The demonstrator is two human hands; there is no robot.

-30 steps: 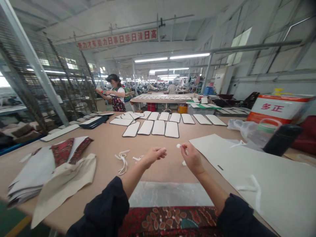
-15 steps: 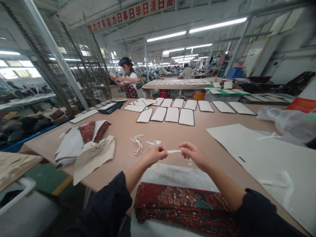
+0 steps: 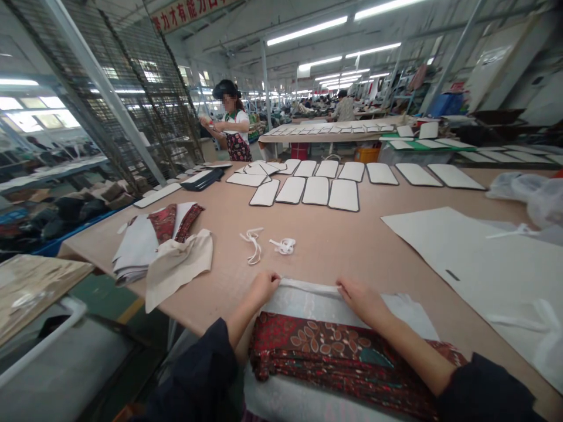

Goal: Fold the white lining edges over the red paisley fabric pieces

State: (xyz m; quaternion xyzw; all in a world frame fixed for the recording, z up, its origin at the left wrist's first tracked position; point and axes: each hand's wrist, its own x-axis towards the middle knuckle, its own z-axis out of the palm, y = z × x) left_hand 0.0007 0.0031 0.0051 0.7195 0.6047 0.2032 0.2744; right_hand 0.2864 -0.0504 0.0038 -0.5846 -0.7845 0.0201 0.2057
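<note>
My left hand (image 3: 265,287) pinches the far edge of a thin white sheet (image 3: 303,302) at its left. Farther right along that edge, my right hand (image 3: 363,299) is closed on it too, and a pale folded strip runs between the hands. Across the sheet, nearer my body, lies a gathered red-brown patterned fabric (image 3: 325,346), with my right forearm passing over it. Just beyond my hands, a coiled white ribbon (image 3: 285,246) and a looser white ribbon (image 3: 252,245) rest on the table.
White panels with dark edging (image 3: 343,194) line the table's (image 3: 325,234) far side. Folded cloths (image 3: 180,258) lie left; a large pale board (image 3: 475,264) and clear plastic (image 3: 523,190) are right. A co-worker (image 3: 235,126) stands behind the table, handling something small.
My hands have spread apart and come down to the sheet's far edge. The short white ribbon stretched between them earlier is no longer distinct. The view has tilted downward.
</note>
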